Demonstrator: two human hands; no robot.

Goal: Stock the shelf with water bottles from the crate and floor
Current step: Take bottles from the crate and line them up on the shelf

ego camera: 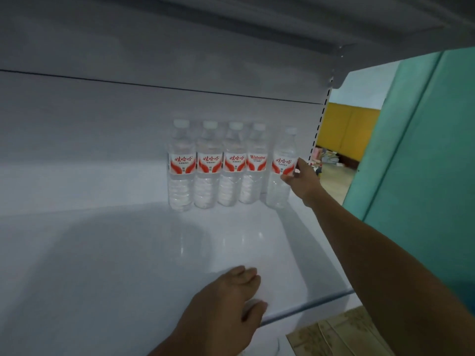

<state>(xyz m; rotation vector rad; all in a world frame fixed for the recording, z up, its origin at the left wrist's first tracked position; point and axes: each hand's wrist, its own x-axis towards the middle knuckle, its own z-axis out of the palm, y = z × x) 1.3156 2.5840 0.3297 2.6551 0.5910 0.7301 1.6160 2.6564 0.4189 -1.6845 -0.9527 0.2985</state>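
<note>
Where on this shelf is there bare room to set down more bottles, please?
Free: the shelf left of the bottle row, and the strip between the row and the left hand. Crowded: the right end, where the right hand holds the end bottle.
</note>
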